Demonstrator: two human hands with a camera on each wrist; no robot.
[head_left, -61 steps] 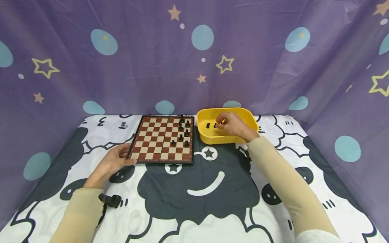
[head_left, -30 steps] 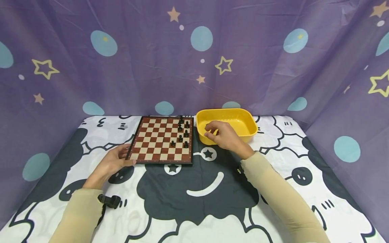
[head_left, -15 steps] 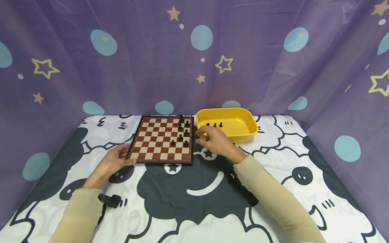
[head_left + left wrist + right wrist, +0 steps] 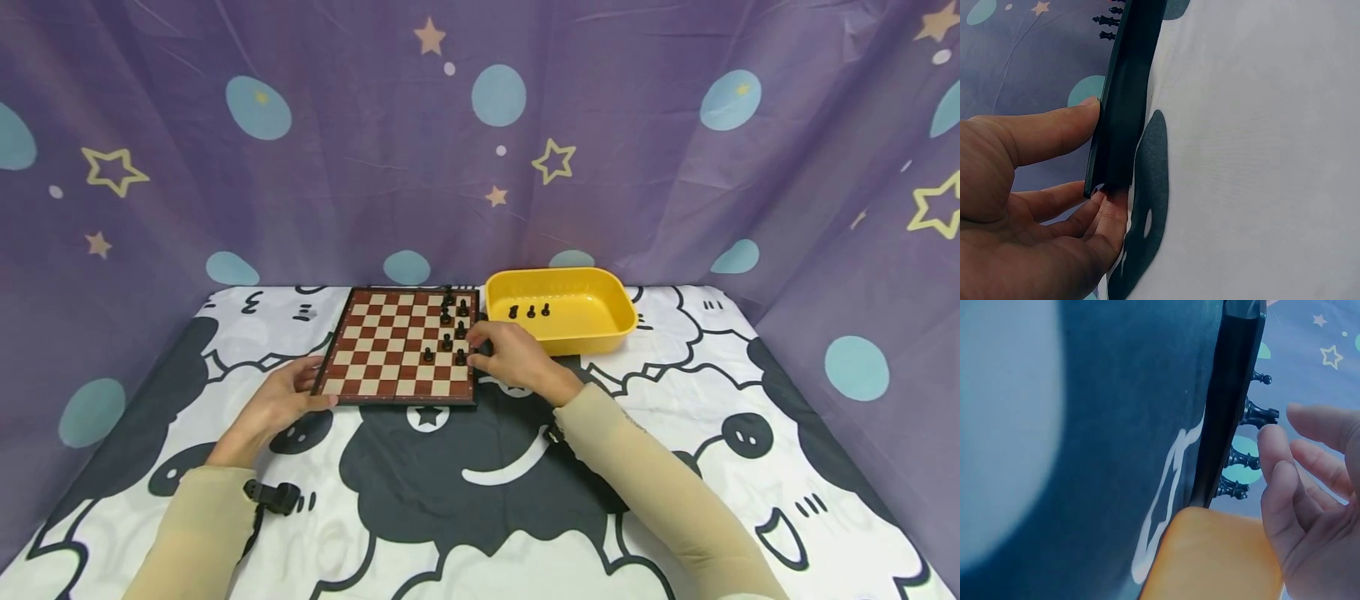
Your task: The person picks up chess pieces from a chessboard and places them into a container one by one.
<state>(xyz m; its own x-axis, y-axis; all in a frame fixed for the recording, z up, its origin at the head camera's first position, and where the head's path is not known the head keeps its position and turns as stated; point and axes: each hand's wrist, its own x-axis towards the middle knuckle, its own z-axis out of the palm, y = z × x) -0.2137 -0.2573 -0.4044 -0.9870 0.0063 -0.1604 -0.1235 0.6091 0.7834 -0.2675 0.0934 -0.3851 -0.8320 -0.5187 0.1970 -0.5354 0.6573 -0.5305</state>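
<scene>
A red-and-cream chessboard (image 4: pixel 375 343) with a dark rim lies at the back of the table, several black chess pieces (image 4: pixel 447 342) standing on its right half. My left hand (image 4: pixel 279 400) holds the board's near left corner, its thumb against the rim (image 4: pixel 1124 106) in the left wrist view. At the right edge my right hand (image 4: pixel 513 354) reaches over, thumb and fingers parted with nothing between them. In the right wrist view its fingertips are close to a black rook (image 4: pixel 1261 415). A yellow tub (image 4: pixel 596 343) beside the board has three black pieces (image 4: pixel 531 312) inside.
A cloth (image 4: pixel 300 554) with cartoon sheep covers the table. Behind it hangs a purple curtain (image 4: pixel 637 183) with stars and blue ovals. A black wrist strap device (image 4: pixel 273 497) sits on the left sleeve.
My right hand has left the yellow tub and moved left to the board's right edge, uncovering the pieces in the tub. My left hand stays at the board's corner.
</scene>
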